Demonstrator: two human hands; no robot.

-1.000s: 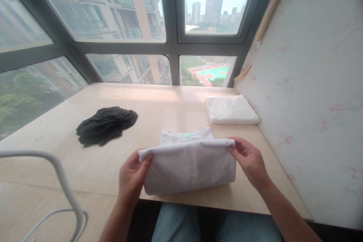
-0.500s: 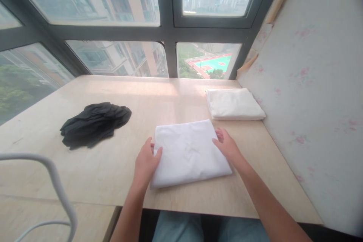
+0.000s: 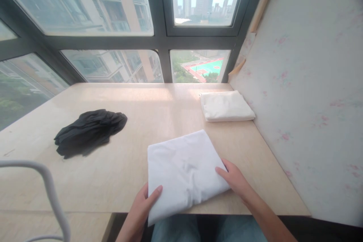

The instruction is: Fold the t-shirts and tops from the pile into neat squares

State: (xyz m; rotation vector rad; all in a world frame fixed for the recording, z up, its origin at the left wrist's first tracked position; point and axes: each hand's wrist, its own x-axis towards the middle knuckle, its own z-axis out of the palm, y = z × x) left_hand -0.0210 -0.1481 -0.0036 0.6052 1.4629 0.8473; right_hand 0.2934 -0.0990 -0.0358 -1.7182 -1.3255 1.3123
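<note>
Left hand (image 3: 143, 206) and right hand (image 3: 234, 177), thumbs on top, both pinching opposite sides of my folded white fabric garment (image 3: 183, 172).

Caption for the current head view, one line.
Both bare hands, left and right, grip a folded white cloth garment by its sides at the pale wooden tabletop's near edge.
</note>
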